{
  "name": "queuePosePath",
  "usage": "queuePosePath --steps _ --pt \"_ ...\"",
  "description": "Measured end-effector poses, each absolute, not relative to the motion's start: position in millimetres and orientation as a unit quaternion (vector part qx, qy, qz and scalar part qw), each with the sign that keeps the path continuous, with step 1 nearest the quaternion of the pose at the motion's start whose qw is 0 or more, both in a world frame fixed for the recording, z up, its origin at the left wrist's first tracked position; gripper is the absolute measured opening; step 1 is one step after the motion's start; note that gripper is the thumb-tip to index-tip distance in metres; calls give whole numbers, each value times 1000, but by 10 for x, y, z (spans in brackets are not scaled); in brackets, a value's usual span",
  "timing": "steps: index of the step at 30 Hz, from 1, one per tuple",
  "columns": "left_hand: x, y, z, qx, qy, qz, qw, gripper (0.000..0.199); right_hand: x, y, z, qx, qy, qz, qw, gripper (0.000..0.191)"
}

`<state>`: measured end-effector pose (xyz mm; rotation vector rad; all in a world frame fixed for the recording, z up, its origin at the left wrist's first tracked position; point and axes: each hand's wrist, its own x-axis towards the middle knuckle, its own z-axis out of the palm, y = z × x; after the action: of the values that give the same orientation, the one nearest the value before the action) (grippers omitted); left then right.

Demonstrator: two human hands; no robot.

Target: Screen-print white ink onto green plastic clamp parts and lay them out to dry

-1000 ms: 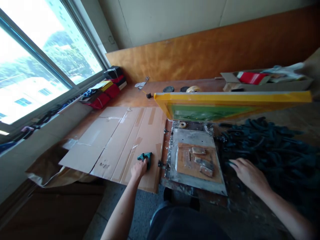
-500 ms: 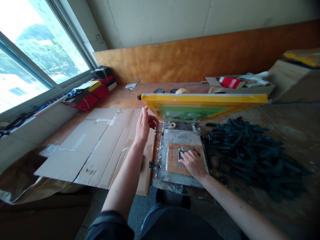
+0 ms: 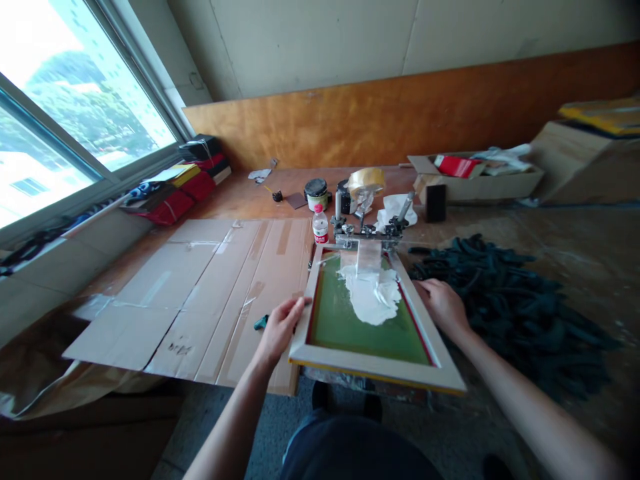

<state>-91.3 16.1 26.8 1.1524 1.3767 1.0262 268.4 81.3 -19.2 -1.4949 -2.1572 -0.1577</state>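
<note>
Over the brown table (image 3: 575,267), the frame (image 3: 370,366) has now been lowered, so white paste (image 3: 373,303) on its upper side seems reachable. Left hand (image 3: 283,327) and right hand (image 3: 444,307) are clamped on its opposite sides.

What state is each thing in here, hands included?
Frame: roughly flat
Left hand: holding frame's left side
Right hand: holding frame's right side
White paste: spread unevenly within the frame
Bottle: upright, capped
Jar: upright, lid on
Cardboard sheet: unfolded, flat
Green piece: lying on the cardboard sheet
Dark pieces: heaped
Cardboard box: open, things inside
</note>
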Motion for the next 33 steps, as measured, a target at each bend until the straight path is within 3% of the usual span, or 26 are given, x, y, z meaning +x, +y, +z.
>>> queuePosePath --steps 3,6,11,18,22,26,31,33 --pt "-898 48 -310 484 616 369 501 70 2589 1080 12 -575 -764 -75 281 40" --pt "-868 71 -642 514 656 324 449 67 2151 1235 171 -519 -827 -60 208 52" --pt "-889 110 -726 534 660 294 438 63 1800 1050 104 -494 -865 24 85 5" --pt "-883 88 -738 511 669 307 444 61 2186 588 45 -304 -945 83 86 21" --pt "-887 100 -751 500 666 319 452 60 2130 717 119 -352 -925 98 100 11" --pt "-896 97 -751 487 655 335 470 61 2070 610 -36 -347 -919 26 185 20" --pt "-890 99 -710 473 646 347 488 65 2128 608 1 -331 -926 69 170 14" --pt "-902 103 -632 473 630 355 503 69 2065 826 144 -379 -906 77 172 31"
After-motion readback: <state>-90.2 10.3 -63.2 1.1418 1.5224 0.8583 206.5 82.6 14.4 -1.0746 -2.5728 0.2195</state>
